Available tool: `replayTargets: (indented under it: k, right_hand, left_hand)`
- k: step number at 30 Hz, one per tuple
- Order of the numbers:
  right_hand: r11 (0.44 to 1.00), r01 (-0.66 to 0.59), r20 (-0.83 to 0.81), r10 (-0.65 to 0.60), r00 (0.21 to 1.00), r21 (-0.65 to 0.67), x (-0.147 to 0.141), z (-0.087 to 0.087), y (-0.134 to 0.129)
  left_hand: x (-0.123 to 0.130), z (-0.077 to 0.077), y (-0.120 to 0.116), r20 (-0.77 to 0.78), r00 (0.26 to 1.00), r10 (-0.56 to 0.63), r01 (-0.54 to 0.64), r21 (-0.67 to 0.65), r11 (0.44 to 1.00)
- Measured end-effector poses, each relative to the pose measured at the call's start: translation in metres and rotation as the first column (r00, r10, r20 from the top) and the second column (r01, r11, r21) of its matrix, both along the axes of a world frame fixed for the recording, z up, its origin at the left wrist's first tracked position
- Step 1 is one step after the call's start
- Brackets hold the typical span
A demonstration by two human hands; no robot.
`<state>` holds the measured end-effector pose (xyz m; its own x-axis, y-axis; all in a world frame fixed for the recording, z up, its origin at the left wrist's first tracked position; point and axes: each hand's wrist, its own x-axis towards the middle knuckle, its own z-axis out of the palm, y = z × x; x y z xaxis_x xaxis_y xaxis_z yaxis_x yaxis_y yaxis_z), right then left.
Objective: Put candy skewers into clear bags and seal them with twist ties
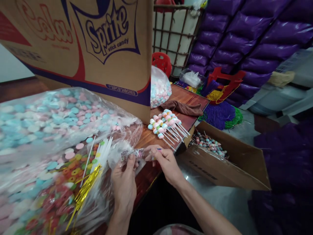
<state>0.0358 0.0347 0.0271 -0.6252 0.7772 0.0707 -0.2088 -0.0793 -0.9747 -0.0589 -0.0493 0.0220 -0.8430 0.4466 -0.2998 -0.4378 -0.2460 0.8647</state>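
Note:
My left hand (124, 182) pinches a small clear printed wrapper (129, 154) between thumb and fingers, above the table's front edge. Close on its right, my right hand (165, 160) has its fingers closed at the wrapper's other end; what lies inside them is mostly hidden. Just beyond my hands, a pile of candy skewers (165, 122) rests on the table with white sticks pointing right. To the left, gold twist ties (89, 186), white sticks (101, 153) and ring gummies (73, 171) lie on plastic among pastel candies (73, 114).
A large cardboard box (117, 75) stands behind the candies. Beside it are a filled clear bag (160, 88) and a brown cloth (183, 107). Right of the table, an open carton (227, 166) holds many skewers. Purple packages (230, 36) are stacked at the back.

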Motion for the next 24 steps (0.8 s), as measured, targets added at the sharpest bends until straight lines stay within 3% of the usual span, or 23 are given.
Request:
replayTargets:
  k: [4, 6, 8, 10, 11, 13, 15, 16, 18, 19, 21, 22, 24]
  right_hand:
    - [0.988, 0.079, 0.035, -0.084, 0.996, 0.132, 0.009, 0.012, 0.015]
    - [0.944, 0.16, 0.07, -0.188, 0.98, 0.288, 0.015, 0.018, 0.031]
    - [0.804, 0.252, 0.098, -0.357, 0.929, 0.539, 0.021, 0.021, 0.051]
    - [0.575, 0.248, 0.142, -0.549, 0.824, 0.78, 0.025, 0.022, 0.073]
    - [0.485, 0.182, 0.201, -0.634, 0.747, 0.855, 0.026, 0.02, 0.083]
    - [0.404, -0.003, 0.329, -0.74, 0.587, 0.915, 0.027, 0.017, 0.098]
    - [0.393, -0.108, 0.391, -0.768, 0.507, 0.913, 0.025, 0.015, 0.102]
    - [0.388, -0.102, 0.381, -0.762, 0.523, 0.916, 0.023, 0.015, 0.099]
    - [0.397, 0.003, 0.297, -0.691, 0.66, 0.918, 0.019, 0.018, 0.085]
    - [0.438, 0.067, 0.243, -0.611, 0.753, 0.896, 0.016, 0.021, 0.074]
    - [0.606, 0.118, 0.139, -0.36, 0.923, 0.786, 0.011, 0.027, 0.05]
    - [0.694, 0.099, 0.095, -0.236, 0.967, 0.713, 0.01, 0.03, 0.039]
    - [0.791, 0.06, 0.023, -0.094, 0.995, 0.609, 0.008, 0.033, 0.019]
  left_hand:
    - [-0.003, 0.004, -0.002, 0.109, 0.993, 0.042, -0.05, 0.076, 0.996]
    - [-0.008, 0.004, -0.004, 0.179, 0.983, 0.047, -0.068, 0.11, 0.992]
    - [-0.013, 0.004, -0.006, 0.237, 0.97, 0.06, -0.092, 0.127, 0.988]
    - [-0.018, 0.004, -0.008, 0.288, 0.955, 0.077, -0.12, 0.134, 0.984]
    - [-0.019, 0.004, -0.008, 0.306, 0.948, 0.084, -0.131, 0.136, 0.982]
    - [-0.02, 0.004, -0.009, 0.32, 0.944, 0.086, -0.137, 0.14, 0.981]
    - [-0.019, 0.004, -0.01, 0.29, 0.953, 0.083, -0.13, 0.144, 0.981]
    - [-0.018, 0.005, -0.01, 0.268, 0.96, 0.083, -0.125, 0.146, 0.981]
    - [-0.016, 0.007, -0.011, 0.227, 0.97, 0.082, -0.118, 0.151, 0.981]
    - [-0.015, 0.007, -0.011, 0.214, 0.974, 0.078, -0.112, 0.154, 0.982]
    - [-0.013, 0.008, -0.01, 0.19, 0.979, 0.071, -0.101, 0.153, 0.983]
    - [-0.013, 0.008, -0.01, 0.174, 0.982, 0.072, -0.098, 0.149, 0.984]
    - [-0.012, 0.006, -0.01, 0.138, 0.987, 0.083, -0.103, 0.143, 0.984]
